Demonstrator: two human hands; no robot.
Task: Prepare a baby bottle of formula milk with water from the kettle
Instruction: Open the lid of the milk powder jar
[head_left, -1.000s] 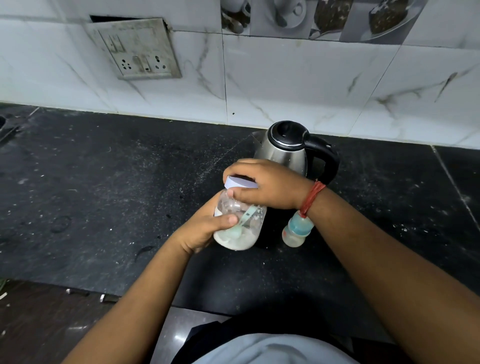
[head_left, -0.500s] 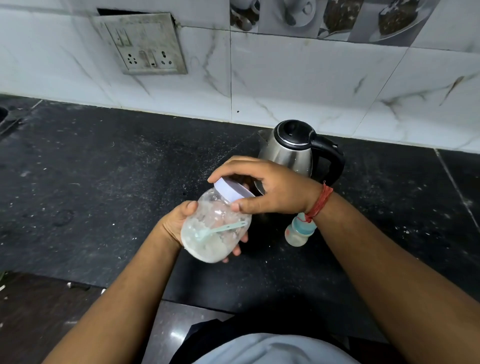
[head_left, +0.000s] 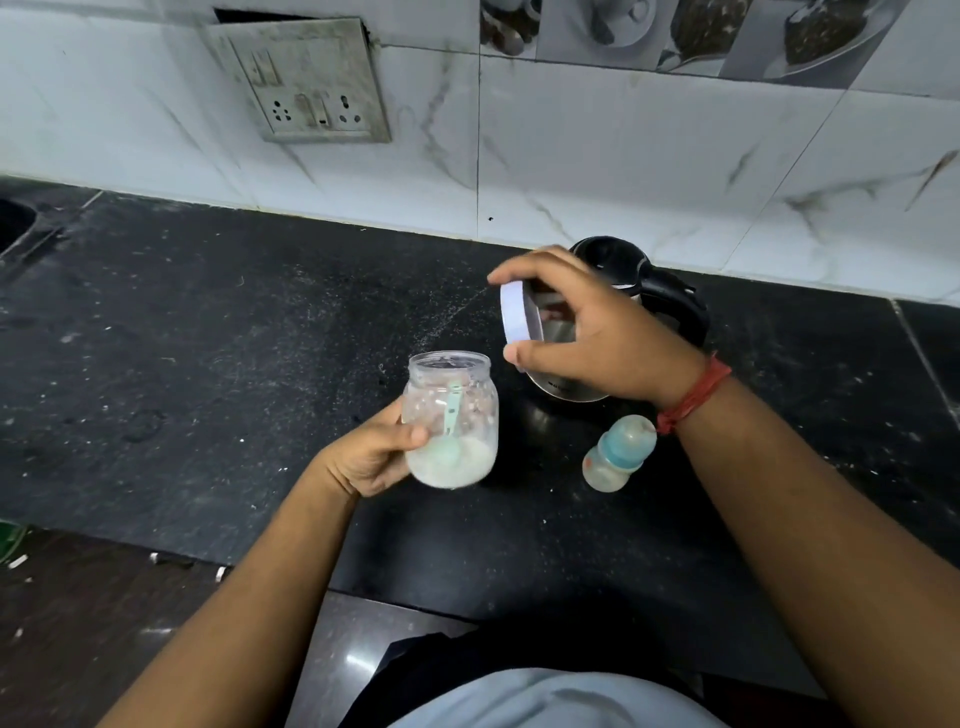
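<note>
Over the counter's (head_left: 208, 364) middle, toward the front edge, we see the left hand (head_left: 371, 457) with fingers wrapped round the open jar (head_left: 451, 421), powder and a scoop (head_left: 451, 415) inside. Right hand (head_left: 587, 332) pinches the lid (head_left: 517, 317) between thumb and fingers, lifted clear in front of the kettle (head_left: 644, 291) by the back wall. Baby bottle (head_left: 615, 452) stands just right of the jar, cap still on. Risks, we judge: tilted jar spills powder; right forearm knocks the bottle; lid slips.

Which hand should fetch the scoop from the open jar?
Probably the right hand, once it sets down the lid; the left hand grips the jar holding the scoop.
</note>
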